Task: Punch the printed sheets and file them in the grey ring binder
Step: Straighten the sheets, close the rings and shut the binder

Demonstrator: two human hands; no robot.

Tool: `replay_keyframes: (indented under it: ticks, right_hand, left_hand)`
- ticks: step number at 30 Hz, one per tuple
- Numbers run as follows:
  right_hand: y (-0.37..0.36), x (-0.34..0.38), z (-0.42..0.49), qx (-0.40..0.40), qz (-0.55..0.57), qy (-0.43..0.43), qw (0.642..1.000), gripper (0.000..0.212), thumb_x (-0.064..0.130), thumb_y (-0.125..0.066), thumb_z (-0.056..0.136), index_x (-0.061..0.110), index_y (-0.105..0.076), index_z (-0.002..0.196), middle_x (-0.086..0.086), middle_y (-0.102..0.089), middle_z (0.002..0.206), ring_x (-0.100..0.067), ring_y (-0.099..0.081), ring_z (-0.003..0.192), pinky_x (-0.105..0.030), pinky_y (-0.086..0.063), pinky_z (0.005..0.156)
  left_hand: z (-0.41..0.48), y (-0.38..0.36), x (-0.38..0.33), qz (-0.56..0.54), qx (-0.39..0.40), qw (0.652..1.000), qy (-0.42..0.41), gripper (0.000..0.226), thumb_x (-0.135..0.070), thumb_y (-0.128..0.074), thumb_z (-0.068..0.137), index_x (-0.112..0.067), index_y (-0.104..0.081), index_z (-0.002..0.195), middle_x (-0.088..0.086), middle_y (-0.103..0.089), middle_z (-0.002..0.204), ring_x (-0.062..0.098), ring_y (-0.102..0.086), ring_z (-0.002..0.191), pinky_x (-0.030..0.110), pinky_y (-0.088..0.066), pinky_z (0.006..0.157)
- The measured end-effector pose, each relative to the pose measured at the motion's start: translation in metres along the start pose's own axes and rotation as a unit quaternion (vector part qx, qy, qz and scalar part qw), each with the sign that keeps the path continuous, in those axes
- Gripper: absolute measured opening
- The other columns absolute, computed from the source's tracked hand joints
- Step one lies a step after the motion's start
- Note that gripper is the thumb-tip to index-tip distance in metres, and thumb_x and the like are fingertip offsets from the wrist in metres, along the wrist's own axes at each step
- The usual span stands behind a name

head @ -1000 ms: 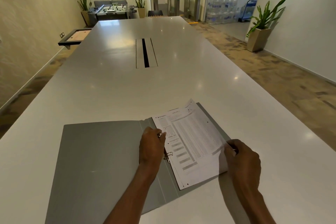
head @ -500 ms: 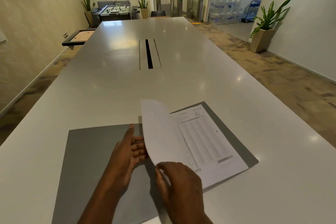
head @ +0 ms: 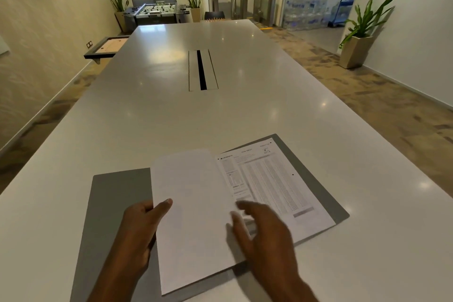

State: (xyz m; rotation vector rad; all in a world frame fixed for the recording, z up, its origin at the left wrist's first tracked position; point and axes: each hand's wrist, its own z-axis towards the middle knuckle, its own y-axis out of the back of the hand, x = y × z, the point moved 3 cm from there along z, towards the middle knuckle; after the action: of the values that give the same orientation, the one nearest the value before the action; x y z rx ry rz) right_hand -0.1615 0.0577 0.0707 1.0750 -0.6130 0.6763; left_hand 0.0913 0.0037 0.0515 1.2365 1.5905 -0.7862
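From the head camera, a grey binder point(head: 115, 206) lies open flat at the near edge of a long white table point(head: 171, 110). A blank-side sheet point(head: 193, 213) is turned over onto the binder's left half, its back facing up. The left hand point(head: 141, 230) pinches that sheet's left edge, thumb on top and the other fingers hidden under the paper. A printed sheet point(head: 272, 179) with dense tables lies on the binder's right half, nearer the table's right edge. The right hand point(head: 264, 233) hovers over the seam between the two sheets, fingers spread and loose, gripping nothing; it is blurred. The rings are hidden.
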Motion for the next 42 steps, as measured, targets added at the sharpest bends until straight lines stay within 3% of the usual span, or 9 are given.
replay_keyframes:
  ticks: [2,5,7,16,21,26,30,35,42]
  right_hand:
    - [0.015,-0.031,0.005,-0.009,-0.057,-0.047,0.997,0.036,0.039,-0.069,0.096,0.031,-0.063,0.130,0.027,-0.062,0.121,-0.003,-0.060,0.110,-0.035,-0.054,0.098]
    - [0.033,-0.072,0.006,0.009,-0.206,-0.130,0.970,0.067,0.047,-0.066,0.095,0.016,-0.047,0.151,-0.005,-0.050,0.155,-0.025,-0.046,0.142,-0.045,-0.039,0.118]
    - [0.042,-0.092,0.002,0.025,-0.264,-0.190,0.945,0.081,0.052,-0.067,0.092,0.010,-0.039,0.156,-0.013,-0.041,0.161,-0.032,-0.038,0.148,-0.047,-0.032,0.120]
    - [0.054,-0.113,-0.006,0.046,-0.304,-0.259,0.916,0.086,0.055,-0.071,0.088,0.004,-0.041,0.151,-0.018,-0.053,0.146,-0.035,-0.047,0.135,-0.043,-0.042,0.108]
    - [0.064,-0.121,0.001,0.002,-0.220,-0.273,0.936,0.063,0.028,-0.083,0.085,0.006,-0.056,0.136,-0.018,-0.063,0.124,-0.037,-0.056,0.116,-0.047,-0.046,0.100]
    - [0.078,-0.118,0.004,-0.075,-0.102,-0.248,0.960,0.011,0.006,-0.071,0.092,0.013,-0.071,0.101,-0.002,-0.071,0.087,-0.024,-0.070,0.082,-0.044,-0.060,0.079]
    - [0.088,-0.108,0.007,-0.115,-0.101,-0.214,0.965,0.013,0.011,-0.071,0.094,0.019,-0.071,0.084,0.006,-0.069,0.072,-0.016,-0.068,0.068,-0.039,-0.059,0.069]
    - [0.081,-0.073,0.007,-0.160,-0.080,-0.178,0.968,0.003,0.020,-0.071,0.095,0.021,-0.073,0.096,0.006,-0.074,0.083,-0.016,-0.069,0.072,-0.040,-0.061,0.071]
    - [0.022,0.015,-0.007,-0.062,-0.031,0.018,0.997,0.005,0.021,-0.072,0.093,0.026,-0.073,0.095,0.009,-0.076,0.084,-0.011,-0.071,0.072,-0.036,-0.058,0.064]
  left_hand:
    - [0.003,0.003,0.003,-0.002,0.004,1.000,0.006,0.018,-0.014,-0.071,0.097,-0.002,-0.077,0.109,0.015,-0.083,0.100,0.035,-0.079,0.097,0.054,-0.057,0.100]
    - [0.007,0.005,0.008,0.002,0.002,1.000,0.005,0.016,-0.006,-0.067,0.098,-0.003,-0.075,0.112,0.015,-0.082,0.103,0.035,-0.079,0.099,0.056,-0.055,0.104]
    - [0.007,0.005,0.011,0.011,-0.004,1.000,0.003,0.017,-0.003,-0.066,0.098,-0.003,-0.075,0.113,0.015,-0.082,0.104,0.035,-0.078,0.100,0.057,-0.054,0.104]
    - [0.005,0.006,0.016,0.037,-0.022,0.999,-0.003,0.014,-0.001,-0.067,0.097,-0.008,-0.077,0.104,0.017,-0.081,0.101,0.039,-0.076,0.100,0.059,-0.053,0.105]
    - [0.001,0.004,0.015,0.039,-0.024,0.999,-0.003,0.019,0.000,-0.066,0.097,-0.005,-0.076,0.112,0.018,-0.080,0.106,0.040,-0.075,0.104,0.058,-0.052,0.106]
    - [0.000,0.004,0.013,0.036,-0.026,0.999,0.001,0.020,-0.001,-0.066,0.097,-0.007,-0.076,0.114,0.018,-0.080,0.107,0.043,-0.074,0.108,0.059,-0.052,0.107]
    - [-0.003,0.004,0.009,0.047,-0.018,0.999,-0.006,0.018,-0.002,-0.066,0.098,-0.011,-0.077,0.109,0.018,-0.081,0.105,0.042,-0.074,0.106,0.056,-0.054,0.105]
    - [-0.006,0.004,0.006,0.044,-0.012,0.999,-0.006,0.016,-0.003,-0.063,0.100,-0.011,-0.076,0.103,0.026,-0.077,0.111,0.038,-0.073,0.104,0.055,-0.053,0.107]
    - [-0.009,0.001,0.002,0.009,-0.019,1.000,0.012,0.023,-0.004,-0.056,0.104,-0.001,-0.071,0.121,0.016,-0.078,0.111,0.031,-0.074,0.102,0.045,-0.055,0.101]
